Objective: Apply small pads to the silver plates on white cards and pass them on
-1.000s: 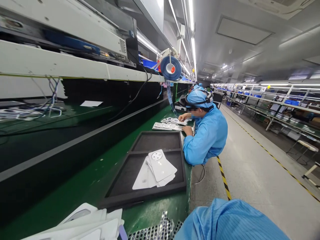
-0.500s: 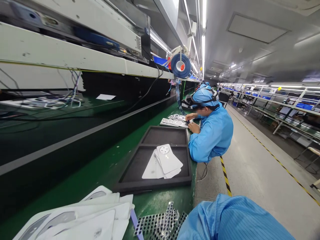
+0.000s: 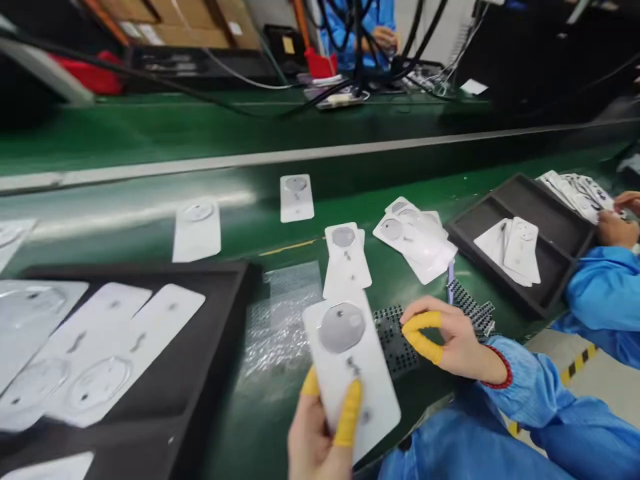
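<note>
The left hand (image 3: 313, 447) grasps a white rectangular card with a round grey disc (image 3: 350, 380), clamped between the fingers (image 3: 349, 413), which wear yellow finger cots. The card is held tilted above the edge of the green bench (image 3: 260, 433), in front of the person.

The right hand (image 3: 450, 340), with a red beaded bracelet (image 3: 503, 368) at the wrist and a blue cleanroom sleeve (image 3: 535, 400) behind it, is released: its fingers (image 3: 423, 337) are curved and grasp nothing. It sits just beside the held card, above a dark perforated sheet (image 3: 397, 340). Contact between hand and sheet cannot be confirmed.

A crumpled clear bubble wrap sheet (image 3: 277, 327) lies on the bench left of the held card. Further white cards lie singly and in a loose pile (image 3: 413, 237) beyond it. A black foam tray (image 3: 225, 333) at left holds more white cards. A second black tray (image 3: 520, 193) at right holds two or more.

At the right edge, a co-worker's hands (image 3: 617, 223) are at a fanned row of white cards (image 3: 575, 197).
</note>
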A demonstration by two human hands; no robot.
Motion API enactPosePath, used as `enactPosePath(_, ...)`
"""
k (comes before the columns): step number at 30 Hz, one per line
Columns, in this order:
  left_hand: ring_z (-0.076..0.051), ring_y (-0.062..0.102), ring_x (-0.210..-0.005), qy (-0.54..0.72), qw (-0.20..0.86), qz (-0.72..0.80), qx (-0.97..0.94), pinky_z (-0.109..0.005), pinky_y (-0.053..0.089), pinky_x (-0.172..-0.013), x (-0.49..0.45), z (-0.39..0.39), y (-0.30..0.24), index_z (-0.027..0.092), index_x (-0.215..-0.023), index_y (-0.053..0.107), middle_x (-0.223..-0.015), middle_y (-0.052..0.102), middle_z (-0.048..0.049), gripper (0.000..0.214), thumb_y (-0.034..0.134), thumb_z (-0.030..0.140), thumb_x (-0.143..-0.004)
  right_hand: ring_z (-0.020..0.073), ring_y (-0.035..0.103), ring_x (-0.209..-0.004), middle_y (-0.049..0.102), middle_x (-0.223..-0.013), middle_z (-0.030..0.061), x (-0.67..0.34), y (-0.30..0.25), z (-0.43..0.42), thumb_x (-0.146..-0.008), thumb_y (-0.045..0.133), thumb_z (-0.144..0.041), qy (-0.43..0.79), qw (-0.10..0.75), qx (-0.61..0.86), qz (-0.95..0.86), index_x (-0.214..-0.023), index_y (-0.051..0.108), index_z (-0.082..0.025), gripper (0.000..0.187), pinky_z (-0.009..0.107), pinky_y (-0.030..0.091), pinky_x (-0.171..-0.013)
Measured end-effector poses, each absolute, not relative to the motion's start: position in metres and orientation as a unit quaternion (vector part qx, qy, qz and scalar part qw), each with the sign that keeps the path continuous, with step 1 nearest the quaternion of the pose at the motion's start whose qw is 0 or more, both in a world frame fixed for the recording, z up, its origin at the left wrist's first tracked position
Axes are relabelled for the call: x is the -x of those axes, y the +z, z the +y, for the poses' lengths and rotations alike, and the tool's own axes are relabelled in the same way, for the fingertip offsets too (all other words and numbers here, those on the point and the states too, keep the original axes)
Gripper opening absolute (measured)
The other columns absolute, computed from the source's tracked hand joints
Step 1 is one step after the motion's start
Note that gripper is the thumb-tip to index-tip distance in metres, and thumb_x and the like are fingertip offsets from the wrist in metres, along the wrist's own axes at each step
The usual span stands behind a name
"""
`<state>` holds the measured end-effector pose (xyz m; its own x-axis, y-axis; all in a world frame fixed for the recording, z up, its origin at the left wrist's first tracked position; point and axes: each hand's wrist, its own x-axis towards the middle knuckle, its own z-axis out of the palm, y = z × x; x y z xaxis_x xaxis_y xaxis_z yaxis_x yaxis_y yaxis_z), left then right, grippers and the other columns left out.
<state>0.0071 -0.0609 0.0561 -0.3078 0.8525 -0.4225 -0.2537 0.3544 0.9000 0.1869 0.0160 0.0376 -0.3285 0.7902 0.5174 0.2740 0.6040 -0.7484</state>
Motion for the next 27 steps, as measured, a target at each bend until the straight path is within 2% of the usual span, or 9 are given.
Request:
enactPosePath(2, -0.025, 0.071, -0.091, 0.509, 0.561, 0.621, -0.201, -0.029, 0.061, -0.074, -0.020, -0.067, 0.056, 0.020, -0.127, 0.058, -0.105, 0.074, -0.0068, 0.065, 0.080, 0.043, -0.070, 0.0135, 0.063, -0.087, 0.067, -0.094, 0.0082, -0.182, 0.049, 0.017, -0.089, 0.059, -0.013, 0.199, 0.475, 0.315, -0.797, -0.096, 0.062, -0.015, 0.007, 0.032, 0.056, -0.082)
enactPosePath(6, -0.025, 0.071, -0.095, 0.523, 0.580, 0.594, -0.196, -0.027, 0.060, -0.076, -0.042, -0.073, 0.058, 0.021, -0.129, 0.058, -0.111, 0.073, -0.0094, 0.065, 0.078, 0.045, -0.072, 0.0158, 0.063, -0.090, 0.069, -0.095, 0.0117, -0.176, 0.059, 0.010, -0.090, 0.055, -0.010, 0.079, 0.432, 0.281, -0.853, -0.097, 0.063, -0.010, 0.010, 0.040, 0.054, -0.093)
enactPosePath(9, -0.025, 0.071, -0.097, 0.532, 0.577, 0.581, -0.215, -0.023, 0.059, -0.071, -0.048, -0.076, 0.058, 0.020, -0.128, 0.058, -0.114, 0.072, -0.0102, 0.059, 0.074, 0.045, -0.076, 0.0162, 0.064, -0.093, 0.070, -0.097, 0.0135, -0.179, 0.062, 0.006, -0.093, 0.046, -0.008, 0.079, 0.394, 0.275, -0.874, -0.097, 0.063, -0.008, 0.018, 0.040, 0.052, -0.098)
enactPosePath(13, -0.024, 0.073, -0.085, 0.536, 0.588, 0.555, -0.244, -0.023, 0.057, -0.059, -0.049, -0.079, 0.054, 0.019, -0.130, 0.056, -0.104, 0.075, -0.0097, 0.055, 0.069, 0.043, -0.082, 0.0154, 0.065, -0.095, 0.069, -0.098, 0.0142, -0.184, 0.067, 0.005, -0.095, 0.043, -0.009, 0.090, 0.369, 0.281, -0.882, -0.099, 0.063, -0.007, 0.021, 0.037, 0.050, -0.102)
enactPosePath(17, -0.019, 0.071, -0.073, 0.530, 0.584, 0.551, -0.272, -0.023, 0.055, -0.057, -0.050, -0.081, 0.050, 0.021, -0.131, 0.055, -0.103, 0.075, -0.0076, 0.051, 0.065, 0.041, -0.085, 0.0165, 0.066, -0.095, 0.069, -0.099, 0.0140, -0.186, 0.067, 0.005, -0.094, 0.040, -0.008, 0.077, 0.359, 0.266, -0.891, -0.102, 0.063, -0.008, 0.025, 0.038, 0.053, -0.098)
enactPosePath(21, -0.012, 0.063, -0.056, 0.511, 0.584, 0.560, -0.289, -0.022, 0.051, -0.051, -0.049, -0.083, 0.047, 0.023, -0.131, 0.054, -0.111, 0.073, -0.0079, 0.049, 0.063, 0.043, -0.086, 0.0207, 0.065, -0.099, 0.068, -0.102, 0.0170, -0.188, 0.062, 0.006, -0.094, 0.037, -0.009, 0.043, 0.346, 0.238, -0.906, -0.100, 0.064, -0.004, 0.027, 0.041, 0.055, -0.094)
enactPosePath(27, -0.021, 0.071, -0.081, 0.500, 0.575, 0.577, -0.295, -0.024, 0.057, -0.063, -0.046, -0.084, 0.049, 0.020, -0.134, 0.051, -0.105, 0.074, -0.0088, 0.057, 0.064, 0.046, -0.085, 0.0285, 0.059, -0.113, 0.064, -0.115, 0.0201, -0.191, 0.057, -0.002, -0.094, 0.048, -0.015, 0.005, 0.311, 0.243, -0.919, -0.106, 0.062, -0.002, 0.023, 0.046, 0.054, -0.097)
